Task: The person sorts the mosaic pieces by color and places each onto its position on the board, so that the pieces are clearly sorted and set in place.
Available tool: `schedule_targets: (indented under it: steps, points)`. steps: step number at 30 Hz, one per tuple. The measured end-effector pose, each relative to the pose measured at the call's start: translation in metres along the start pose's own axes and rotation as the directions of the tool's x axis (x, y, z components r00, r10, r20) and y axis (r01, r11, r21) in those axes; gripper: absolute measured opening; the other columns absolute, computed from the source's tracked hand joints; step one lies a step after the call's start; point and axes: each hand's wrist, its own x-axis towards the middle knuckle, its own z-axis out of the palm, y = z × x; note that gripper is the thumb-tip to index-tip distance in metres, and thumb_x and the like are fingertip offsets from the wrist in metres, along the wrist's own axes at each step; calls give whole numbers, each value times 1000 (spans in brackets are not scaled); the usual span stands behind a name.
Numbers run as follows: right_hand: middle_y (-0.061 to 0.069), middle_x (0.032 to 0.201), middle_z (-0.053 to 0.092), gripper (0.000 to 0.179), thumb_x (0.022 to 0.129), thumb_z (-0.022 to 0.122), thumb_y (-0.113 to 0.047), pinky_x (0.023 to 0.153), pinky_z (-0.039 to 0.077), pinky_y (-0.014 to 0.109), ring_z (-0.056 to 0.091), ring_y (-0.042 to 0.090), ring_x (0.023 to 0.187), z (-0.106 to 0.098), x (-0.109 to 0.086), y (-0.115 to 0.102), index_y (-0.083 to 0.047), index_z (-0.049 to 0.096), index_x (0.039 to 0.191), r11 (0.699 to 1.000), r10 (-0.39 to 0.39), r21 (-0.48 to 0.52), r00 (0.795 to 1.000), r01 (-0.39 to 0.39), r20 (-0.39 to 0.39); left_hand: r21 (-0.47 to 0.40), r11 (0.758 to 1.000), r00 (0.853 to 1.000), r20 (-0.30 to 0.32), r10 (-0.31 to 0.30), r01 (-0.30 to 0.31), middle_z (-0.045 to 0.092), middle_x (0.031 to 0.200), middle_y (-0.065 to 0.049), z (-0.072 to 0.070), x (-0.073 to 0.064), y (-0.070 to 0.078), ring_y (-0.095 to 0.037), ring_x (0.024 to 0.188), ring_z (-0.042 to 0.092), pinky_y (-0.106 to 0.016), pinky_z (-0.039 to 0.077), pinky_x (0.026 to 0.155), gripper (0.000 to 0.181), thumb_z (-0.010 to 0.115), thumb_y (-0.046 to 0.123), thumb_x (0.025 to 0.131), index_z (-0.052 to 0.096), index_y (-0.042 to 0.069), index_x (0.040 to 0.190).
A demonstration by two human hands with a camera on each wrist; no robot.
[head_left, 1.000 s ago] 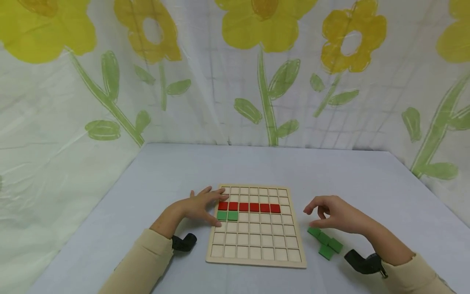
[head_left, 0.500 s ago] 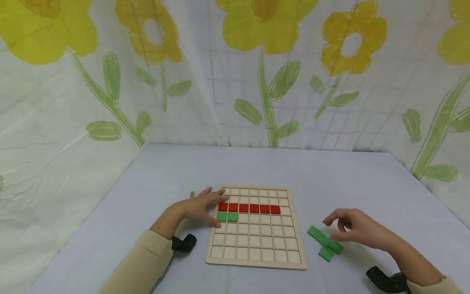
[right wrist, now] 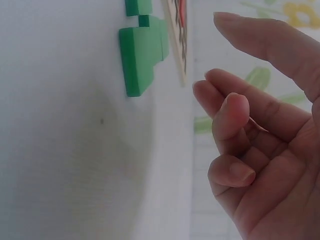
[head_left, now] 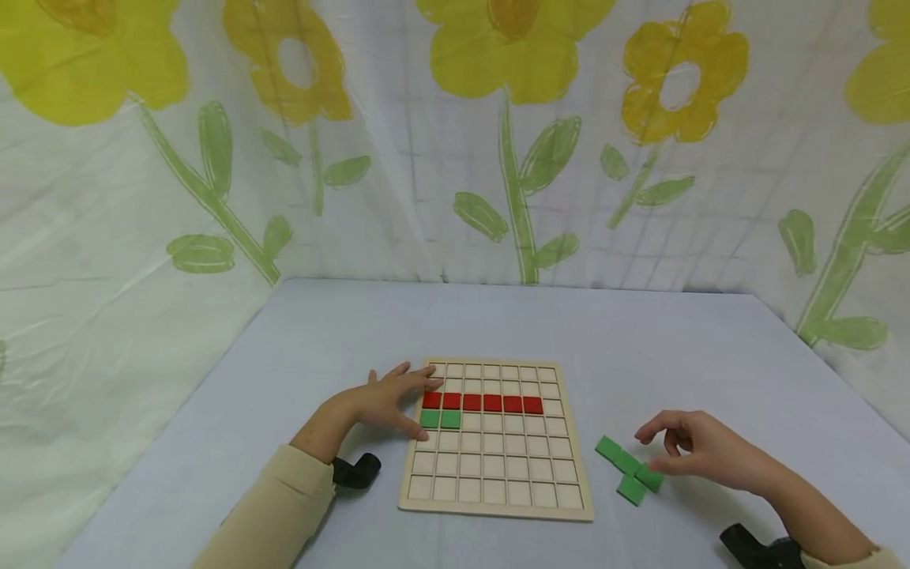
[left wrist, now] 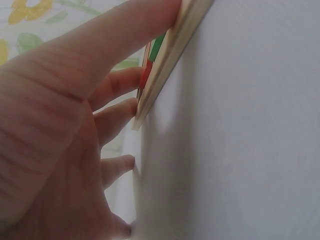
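Observation:
A wooden grid board lies on the table, with several red tiles in one row and two green tiles at the left of the row below. My left hand rests on the board's left edge, fingers spread and thumb on the rim. Right of the board is a cluster of several loose green tiles, seen edge-on in the right wrist view. Just to the right of these tiles hovers my right hand, its fingers loosely bent and holding nothing.
The table has a pale cover. Behind and to the sides hangs a white curtain printed with yellow flowers. A black wrist camera sits at the left wrist, another black camera at the right.
My right hand has drawn back to the right and toward me, from beside the far end of the loose green tiles. My left hand, the board and the tiles stay as they were.

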Motion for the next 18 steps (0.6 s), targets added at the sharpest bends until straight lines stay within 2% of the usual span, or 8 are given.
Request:
schedule_targets:
  steps: [7,12,18]
  points:
    - [3,96,65,30,81,72,-16,50,40,23,49,3,62,6,-7,7,-1,63,105,1000,-6,22,1000,6,-24,-14,999,999,3,43,-43,19,156,4,-1,-1,-2,-33,145,0,-70,-9,105,80,78,44,70,43,28,140]
    - [-3,94,64,32,80,72,-15,49,39,24,48,4,61,10,-13,13,0,62,107,999,5,53,998,-2,-65,-14,999,999,-2,46,-46,19,157,4,-2,-1,-1,-33,145,-1,-70,-9,105,80,78,43,70,43,28,140]
    - [-8,95,63,37,79,73,-15,48,39,25,49,6,62,14,-14,19,3,60,110,995,22,102,999,-17,-49,-11,999,999,4,36,-36,19,157,4,-3,-2,0,-33,145,-1,-69,-9,105,80,78,44,70,43,28,140]
